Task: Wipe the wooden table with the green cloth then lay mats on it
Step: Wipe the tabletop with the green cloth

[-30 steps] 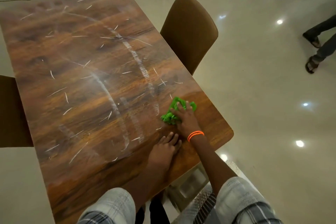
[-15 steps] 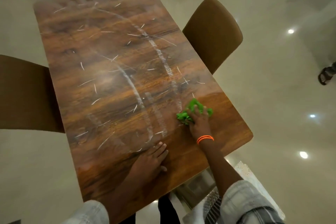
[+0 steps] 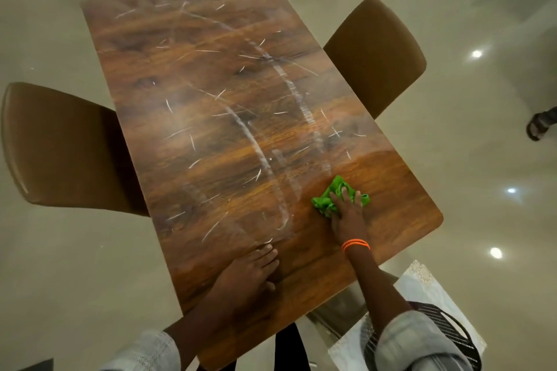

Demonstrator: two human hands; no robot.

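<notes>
Your right hand [image 3: 349,215] presses flat, fingers straight, on the cloth [image 3: 324,202] at the lower right of the tabletop [image 3: 211,75], your left hand [image 3: 250,271] rests flat and empty at lower centre, and the streaks [image 3: 259,154] run up-left from the cloth.

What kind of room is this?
Probably a dining room in a home: a long wooden table with padded chairs tucked in at its sides, on a shiny floor.

No legible text anywhere.
</notes>
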